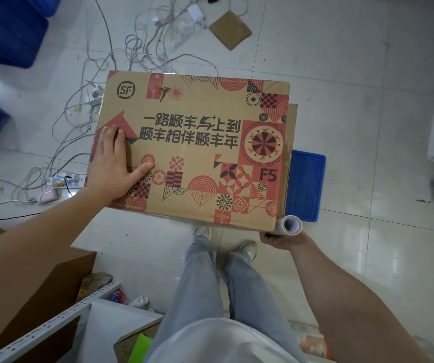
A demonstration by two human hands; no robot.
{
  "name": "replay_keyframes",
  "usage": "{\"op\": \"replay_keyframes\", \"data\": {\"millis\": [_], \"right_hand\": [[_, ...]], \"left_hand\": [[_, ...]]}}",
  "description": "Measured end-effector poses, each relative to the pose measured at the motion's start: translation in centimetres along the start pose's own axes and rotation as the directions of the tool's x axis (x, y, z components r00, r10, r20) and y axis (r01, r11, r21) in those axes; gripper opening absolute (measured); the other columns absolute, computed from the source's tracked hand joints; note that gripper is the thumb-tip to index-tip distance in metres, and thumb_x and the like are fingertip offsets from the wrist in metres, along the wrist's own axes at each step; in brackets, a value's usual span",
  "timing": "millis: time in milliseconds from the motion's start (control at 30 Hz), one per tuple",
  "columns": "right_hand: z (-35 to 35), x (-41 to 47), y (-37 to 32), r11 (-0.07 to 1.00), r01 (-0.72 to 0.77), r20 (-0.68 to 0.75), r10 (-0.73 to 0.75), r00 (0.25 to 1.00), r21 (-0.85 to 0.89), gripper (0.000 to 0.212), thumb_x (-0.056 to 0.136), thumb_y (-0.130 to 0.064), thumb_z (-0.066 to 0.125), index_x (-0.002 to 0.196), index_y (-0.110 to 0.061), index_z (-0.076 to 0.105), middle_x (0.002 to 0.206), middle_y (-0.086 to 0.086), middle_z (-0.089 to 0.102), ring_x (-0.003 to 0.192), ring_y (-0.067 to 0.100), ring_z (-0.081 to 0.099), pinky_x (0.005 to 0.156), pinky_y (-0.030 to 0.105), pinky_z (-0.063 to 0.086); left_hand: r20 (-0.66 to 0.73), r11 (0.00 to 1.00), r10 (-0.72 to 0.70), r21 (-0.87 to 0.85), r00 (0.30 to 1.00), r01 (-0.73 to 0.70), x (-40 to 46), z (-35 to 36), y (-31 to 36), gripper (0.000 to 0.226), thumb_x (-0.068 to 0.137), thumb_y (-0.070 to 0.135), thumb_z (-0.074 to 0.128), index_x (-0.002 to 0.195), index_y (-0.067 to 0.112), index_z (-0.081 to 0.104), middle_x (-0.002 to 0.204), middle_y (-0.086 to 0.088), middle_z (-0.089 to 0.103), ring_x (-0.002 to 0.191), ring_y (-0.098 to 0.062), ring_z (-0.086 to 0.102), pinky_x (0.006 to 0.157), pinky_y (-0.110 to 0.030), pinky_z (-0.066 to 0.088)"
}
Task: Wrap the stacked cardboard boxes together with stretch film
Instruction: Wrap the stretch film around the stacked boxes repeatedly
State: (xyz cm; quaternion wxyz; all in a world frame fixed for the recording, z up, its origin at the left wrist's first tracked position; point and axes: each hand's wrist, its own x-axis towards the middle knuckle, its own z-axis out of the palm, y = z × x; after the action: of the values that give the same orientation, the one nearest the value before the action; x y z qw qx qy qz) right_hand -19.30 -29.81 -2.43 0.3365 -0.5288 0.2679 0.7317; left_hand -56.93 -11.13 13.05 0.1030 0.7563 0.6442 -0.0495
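Left hand (113, 163) is spread flat on top of the printed cardboard box (197, 148), while the right hand (280, 241) is wrapped around the stretch film roll (290, 226) at the box's near right corner, over a blue crate (306, 184).

Top cardboard box (192, 150): brown, red and black geometric prints, black lettering. Crate (306, 184) beneath: blue, perforated. Floor (355, 74): white glossy tiles. Cables (85, 119): white tangle.

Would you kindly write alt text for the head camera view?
A left hand presses flat on a printed cardboard box while the right hand holds a stretch film roll at its near right corner, above a tiled floor.
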Motion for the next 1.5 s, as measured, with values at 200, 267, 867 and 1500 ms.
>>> {"op": "replay_keyframes", "data": {"millis": [200,267,867,1500], "right_hand": [[4.1,-3.0,-0.9,0.939,-0.189,-0.041,0.21,0.977,0.288,0.013,0.071,-0.004,0.049,0.082,-0.001,0.055,0.081,0.013,0.057,0.073,0.022,0.05,0.085,0.017,0.035],[4.0,-3.2,-0.8,0.929,-0.213,-0.02,0.23,0.973,0.302,0.015,0.073,-0.006,0.049,0.086,-0.001,0.055,0.083,0.014,0.058,0.075,0.023,0.052,0.088,0.017,0.036],[3.7,-4.2,-0.7,0.911,-0.261,-0.01,0.279,0.96,0.318,0.023,0.093,-0.017,0.045,0.084,0.002,0.055,0.07,0.017,0.06,0.072,0.021,0.051,0.065,0.019,0.044],[5.2,-5.1,0.1,0.972,-0.117,-0.085,0.137,0.987,0.203,0.02,0.068,-0.005,0.055,0.087,-0.001,0.056,0.068,0.018,0.065,0.075,0.025,0.056,0.047,0.035,0.055]], "left_hand": [[0.015,1.0,0.017,0.025,1.0,-0.017,0.1,-0.2,0.0,0.108,0.076,0.077,0.025,0.146,-0.004,0.02,0.154,-0.022,0.016,0.145,-0.035,0.008,0.115,-0.05,0.017],[0.017,0.998,0.041,0.051,0.999,-0.042,0.1,-0.4,0.2,0.101,0.079,0.075,0.026,0.143,-0.003,0.026,0.151,-0.024,0.023,0.143,-0.039,0.014,0.113,-0.053,0.02],[0.095,0.929,-0.353,-0.08,0.931,0.361,-6.8,-0.3,6.7,0.062,0.092,0.059,0.038,0.148,0.036,0.024,0.161,-0.002,-0.002,0.147,-0.024,-0.006,0.114,-0.061,0.007],[0.896,-0.758,-0.257,-0.42,0.363,0.499,-4.9,-0.2,9.0,0.032,0.091,0.03,0.061,0.116,0.014,0.052,0.135,-0.01,0.053,0.128,-0.042,0.042,0.098,-0.073,0.025]]}}
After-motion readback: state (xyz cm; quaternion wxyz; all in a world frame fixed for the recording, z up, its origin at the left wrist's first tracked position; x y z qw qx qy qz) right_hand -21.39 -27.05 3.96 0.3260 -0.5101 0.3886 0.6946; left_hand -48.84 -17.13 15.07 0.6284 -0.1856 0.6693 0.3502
